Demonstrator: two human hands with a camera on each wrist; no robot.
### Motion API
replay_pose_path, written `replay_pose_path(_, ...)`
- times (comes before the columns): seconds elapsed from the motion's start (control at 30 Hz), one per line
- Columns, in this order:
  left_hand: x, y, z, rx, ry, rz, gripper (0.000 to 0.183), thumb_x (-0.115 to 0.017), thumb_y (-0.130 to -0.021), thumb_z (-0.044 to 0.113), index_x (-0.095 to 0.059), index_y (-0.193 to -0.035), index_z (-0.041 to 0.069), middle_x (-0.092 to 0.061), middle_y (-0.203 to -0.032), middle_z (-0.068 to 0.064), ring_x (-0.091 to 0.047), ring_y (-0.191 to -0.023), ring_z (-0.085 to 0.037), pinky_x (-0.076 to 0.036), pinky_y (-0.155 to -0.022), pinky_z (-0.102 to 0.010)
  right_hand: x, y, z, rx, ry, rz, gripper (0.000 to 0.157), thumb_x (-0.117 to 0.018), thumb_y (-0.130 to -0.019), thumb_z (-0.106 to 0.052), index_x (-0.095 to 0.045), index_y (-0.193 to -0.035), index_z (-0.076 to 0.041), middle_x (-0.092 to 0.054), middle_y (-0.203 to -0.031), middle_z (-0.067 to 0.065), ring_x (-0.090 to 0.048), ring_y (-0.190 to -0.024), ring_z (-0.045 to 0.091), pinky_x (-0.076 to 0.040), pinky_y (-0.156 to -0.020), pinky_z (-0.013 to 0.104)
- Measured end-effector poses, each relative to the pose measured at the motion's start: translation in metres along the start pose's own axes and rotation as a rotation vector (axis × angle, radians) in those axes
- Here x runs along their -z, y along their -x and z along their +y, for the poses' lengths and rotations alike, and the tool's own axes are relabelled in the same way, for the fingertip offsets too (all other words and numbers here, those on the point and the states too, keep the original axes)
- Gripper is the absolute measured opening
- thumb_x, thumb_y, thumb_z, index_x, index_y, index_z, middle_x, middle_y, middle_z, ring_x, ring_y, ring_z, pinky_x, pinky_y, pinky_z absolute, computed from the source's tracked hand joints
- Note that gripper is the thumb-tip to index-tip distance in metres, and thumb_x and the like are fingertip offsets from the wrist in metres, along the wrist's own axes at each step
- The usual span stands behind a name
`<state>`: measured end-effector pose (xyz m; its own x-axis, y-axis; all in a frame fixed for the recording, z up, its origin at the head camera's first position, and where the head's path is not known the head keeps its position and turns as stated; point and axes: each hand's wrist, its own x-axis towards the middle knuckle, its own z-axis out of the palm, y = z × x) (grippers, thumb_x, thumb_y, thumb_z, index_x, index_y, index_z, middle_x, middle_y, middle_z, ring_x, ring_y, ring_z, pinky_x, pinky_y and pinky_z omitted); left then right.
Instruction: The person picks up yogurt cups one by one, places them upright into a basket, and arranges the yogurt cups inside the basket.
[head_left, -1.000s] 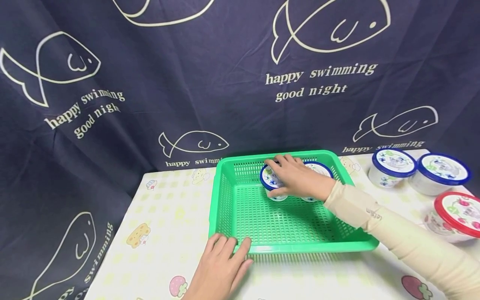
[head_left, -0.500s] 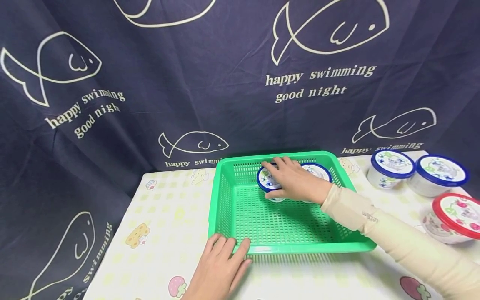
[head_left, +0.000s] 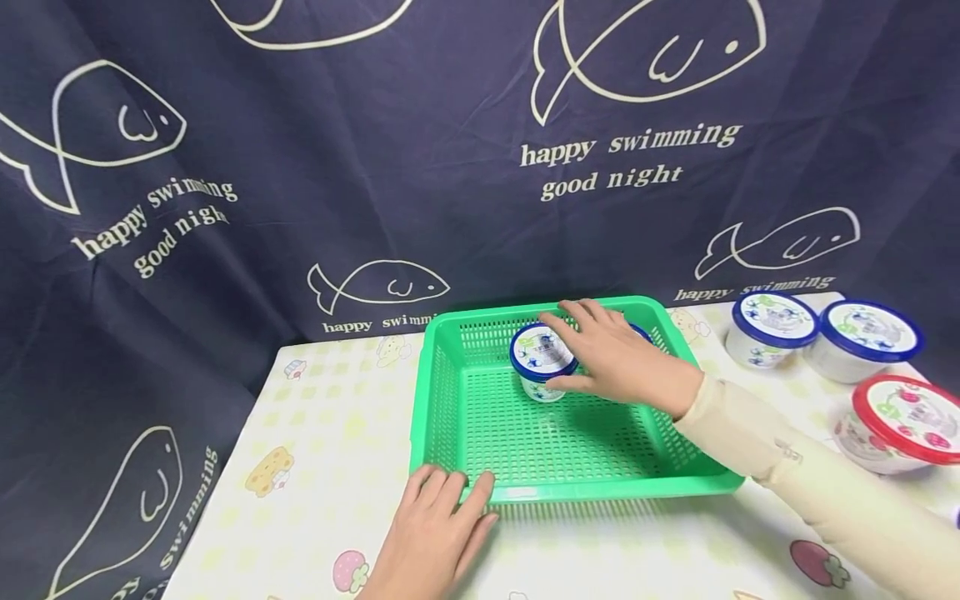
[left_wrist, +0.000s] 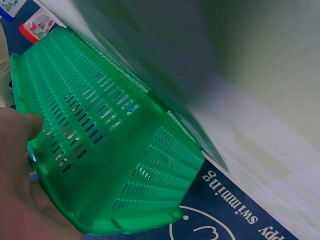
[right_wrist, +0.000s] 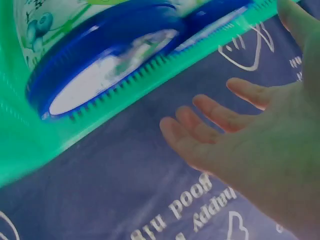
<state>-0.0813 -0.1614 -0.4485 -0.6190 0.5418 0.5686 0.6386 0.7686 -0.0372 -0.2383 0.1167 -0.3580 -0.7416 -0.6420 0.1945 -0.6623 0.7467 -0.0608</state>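
A green plastic basket (head_left: 600,490) sits on the table with two round blue-lidded tubs inside, near its back wall. The left tub (head_left: 543,350) shows its printed lid; the other tub (head_left: 642,332) is mostly hidden behind my right hand (head_left: 626,362). That hand hovers over the tubs with fingers spread, and the right wrist view shows its palm bare, apart from the blue lid (right_wrist: 105,60). At the basket's near left corner, my left hand (head_left: 427,537) grips the rim, fingers over the edge and thumb (left_wrist: 32,125) against the outer wall.
Right of the basket stand two more blue-lidded tubs, one tub (head_left: 774,327) beside another tub (head_left: 866,337), and a red-lidded tub (head_left: 903,425) nearer me. A patterned cloth (head_left: 300,517) covers the table. Behind hangs a dark blue fish-print curtain (head_left: 465,183).
My right hand has let go of the left tub and lifted off toward the right, uncovering its lid. My left hand has stayed on the basket rim. The view has shifted slightly.
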Motion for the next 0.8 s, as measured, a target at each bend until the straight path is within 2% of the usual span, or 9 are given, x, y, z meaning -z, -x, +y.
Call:
replay_pose_path(0.17,-0.001,0.001,0.0,0.004,-0.001,-0.007,0.035,-0.054,-0.099,0.036,-0.063,-0.125,0.015,-0.055,-0.091,-0.002,-0.047,-0.079,-0.021,-0.04,-0.09,-0.043,0.014,0.015,-0.004,0.01,0.006,0.037,0.087,-0.071,-0.086,-0.055,-0.037,-0.152,-0.01,-0.041,-0.148,0.019,-0.035,-0.136,0.041,-0.037,-0.103,0.063)
replay_pose_path(0.27,-0.001,0.001,0.001,0.003,-0.014,0.006,0.035,-0.047,-0.103,0.037,-0.064,-0.124,0.015,-0.054,-0.09,-0.001,-0.047,-0.078,-0.021,-0.04,-0.089,-0.043,0.024,0.025,-0.003,0.01,-0.004,0.091,0.086,-0.071,-0.086,-0.055,-0.039,-0.151,-0.01,-0.041,-0.148,0.018,-0.035,-0.136,0.041,-0.035,-0.104,0.063)
replay_pose_path(0.4,-0.002,0.001,0.0,-0.004,-0.02,0.022,0.036,-0.045,-0.104,0.038,-0.064,-0.122,0.015,-0.054,-0.089,-0.001,-0.048,-0.078,-0.021,-0.041,-0.089,-0.043,0.039,0.04,0.008,-0.021,-0.009,0.149,0.082,-0.072,-0.087,-0.05,-0.04,-0.15,-0.009,-0.042,-0.146,0.02,-0.036,-0.134,0.042,-0.035,-0.103,0.064)
replay_pose_path(0.5,-0.002,0.001,0.001,-0.012,-0.028,0.031,0.035,-0.046,-0.103,0.037,-0.064,-0.122,0.015,-0.053,-0.089,-0.001,-0.048,-0.078,-0.022,-0.04,-0.089,-0.043,0.048,0.05,0.019,-0.068,-0.001,0.153,0.081,-0.073,-0.088,-0.045,-0.039,-0.151,-0.008,-0.041,-0.146,0.022,-0.036,-0.133,0.043,-0.034,-0.102,0.067)
replay_pose_path(0.67,-0.003,0.0,0.002,-0.032,-0.062,0.055,0.037,-0.038,-0.106,0.038,-0.064,-0.122,0.015,-0.053,-0.088,-0.001,-0.048,-0.078,-0.022,-0.04,-0.089,-0.042,0.054,0.065,0.032,-0.126,0.011,0.17,0.08,-0.075,-0.087,-0.041,-0.039,-0.151,-0.008,-0.041,-0.145,0.024,-0.036,-0.131,0.044,-0.034,-0.098,0.069)
replay_pose_path(0.8,-0.003,0.0,0.002,-0.03,-0.068,0.043,0.039,-0.037,-0.107,0.039,-0.064,-0.122,0.015,-0.054,-0.089,-0.001,-0.048,-0.079,-0.022,-0.04,-0.089,-0.042,0.054,0.074,0.036,-0.142,-0.004,0.197,0.08,-0.077,-0.086,-0.039,-0.04,-0.15,-0.009,-0.042,-0.145,0.024,-0.036,-0.131,0.047,-0.033,-0.099,0.069)
